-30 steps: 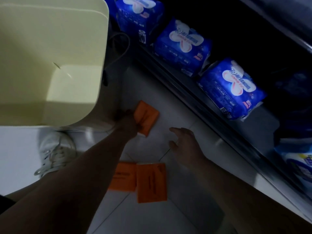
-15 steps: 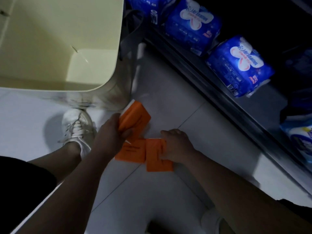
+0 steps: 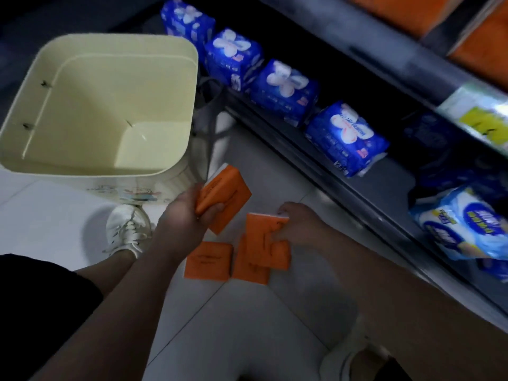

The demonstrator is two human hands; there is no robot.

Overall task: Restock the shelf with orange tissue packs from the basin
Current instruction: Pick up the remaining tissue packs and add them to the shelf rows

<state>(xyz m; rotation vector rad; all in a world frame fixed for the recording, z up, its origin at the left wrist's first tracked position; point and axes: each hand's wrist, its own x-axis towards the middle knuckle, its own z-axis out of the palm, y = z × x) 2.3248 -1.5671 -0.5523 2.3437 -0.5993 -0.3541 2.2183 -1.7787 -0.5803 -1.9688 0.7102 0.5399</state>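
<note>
Looking down through the head view. Gripping one orange tissue pack (image 3: 225,199) in the left hand (image 3: 187,213), curling the fingers round its near edge and holding it clear of the floor (image 3: 247,325), just beside the near right corner of the basin (image 3: 82,105). Pinching a second orange pack (image 3: 264,229) by its far end with the right hand (image 3: 299,226), tipping it up over the flat packs (image 3: 207,261) lying side by side on the tiles: counting at least two, perhaps a third tucked beneath. Seeing nothing left inside the basin.

Finding the shelf (image 3: 316,160) running diagonally along the right, so probably needing a reach rightward and up. Placing the right hand nearer its edge, the left nearer the basin. Spotting blurred orange stock (image 3: 406,12) on the upper tier at the far right, likely the target. Reading the left-held pack's long axis as slanting toward the shelf, the right-held one's as pointing away from the body.

Judging the packs soft, flat rectangles in slick film, showing white at one end. Reading the basin as smooth cream plastic with rounded corners. Noting puffy, glossy blue packs (image 3: 346,138) lining the bottom tier.
</note>
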